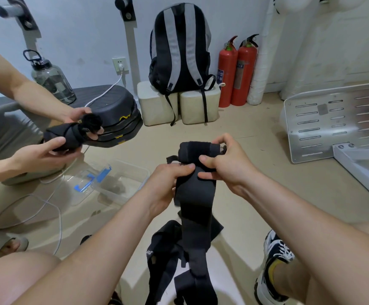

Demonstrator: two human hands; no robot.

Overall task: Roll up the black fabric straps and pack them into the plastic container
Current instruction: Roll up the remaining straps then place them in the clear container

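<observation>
Black strap [195,194] | left hand [168,183], right hand [225,164] grip roll [193,149] | white print [149,252] illegible

You have one view only: a wide-angle camera on your head, facing forward and down. It sits near, just above your forearms [113,234], so your left hand [168,180] and right hand [227,166], both gripping the black fabric strap [195,194], fill the middle. Beyond your fingers [221,140] the floor [256,133] runs to the wall [80,29]; nearer than your fingers, your knees [14,280] edge the frame.
</observation>
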